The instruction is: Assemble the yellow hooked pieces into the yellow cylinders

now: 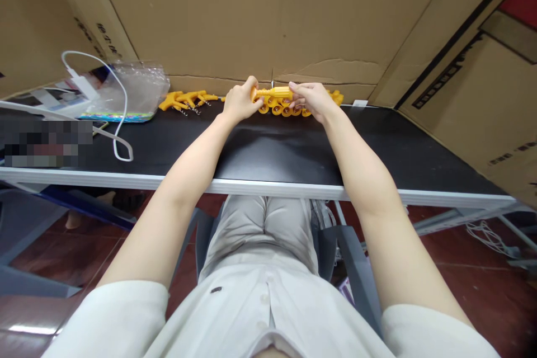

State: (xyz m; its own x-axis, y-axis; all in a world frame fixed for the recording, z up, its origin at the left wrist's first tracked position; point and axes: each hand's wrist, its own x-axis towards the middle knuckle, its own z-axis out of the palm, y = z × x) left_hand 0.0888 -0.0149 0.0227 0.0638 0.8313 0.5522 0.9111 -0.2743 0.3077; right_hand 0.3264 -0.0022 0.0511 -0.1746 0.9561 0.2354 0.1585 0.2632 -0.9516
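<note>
Both hands reach to the far edge of a black table (277, 151). My left hand (239, 102) is closed round the left end of a yellow ribbed plastic piece (274, 92). My right hand (311, 100) pinches the same piece at its right end. Under and behind it lies a row of small yellow ring-shaped parts (281, 109), with more yellow parts (337, 97) past my right hand. A loose group of yellow branched pieces (187, 99) with small metal screws lies to the left of my left hand.
A clear plastic bag (134, 89) and a white charger with its cable (119, 123) lie at the table's left. Cardboard sheets (268, 11) wall in the back and right side. The table's white front edge (268, 185) crosses above my lap.
</note>
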